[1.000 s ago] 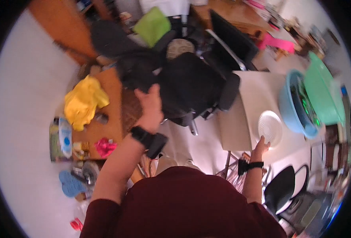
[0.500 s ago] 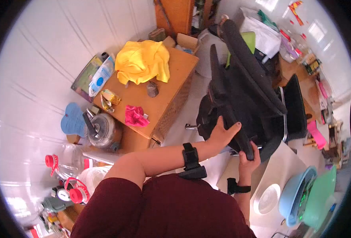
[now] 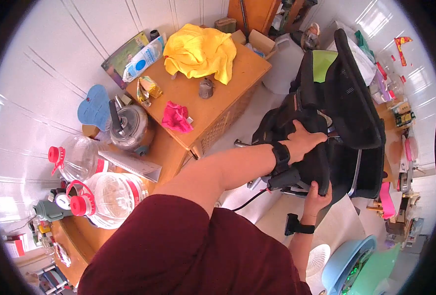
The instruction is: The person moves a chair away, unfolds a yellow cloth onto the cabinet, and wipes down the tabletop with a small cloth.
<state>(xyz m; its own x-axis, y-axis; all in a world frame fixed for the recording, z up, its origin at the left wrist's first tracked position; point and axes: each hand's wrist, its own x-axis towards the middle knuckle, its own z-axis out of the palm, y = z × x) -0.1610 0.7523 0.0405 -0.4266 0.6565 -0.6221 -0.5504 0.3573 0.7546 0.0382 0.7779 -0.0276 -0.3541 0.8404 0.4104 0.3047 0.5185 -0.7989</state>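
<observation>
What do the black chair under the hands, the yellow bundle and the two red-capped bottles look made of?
Black chair: seemingly matte fabric or foam padding, from its dull, dark surface; the exact covering is unclear.
Yellow bundle: probably soft, matte cloth, judging by its loose folds.
Red-capped bottles: likely clear, glossy plastic, given their see-through walls and bright highlights.

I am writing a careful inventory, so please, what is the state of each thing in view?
Left hand: touching black chair
Right hand: closed around chair edge
Yellow cloth: crumpled
Pink cloth: crumpled
Front bottle: capped
Rear bottle: capped
Pot: lid on
Cardboard box: open
Blue basin: holding things
</observation>
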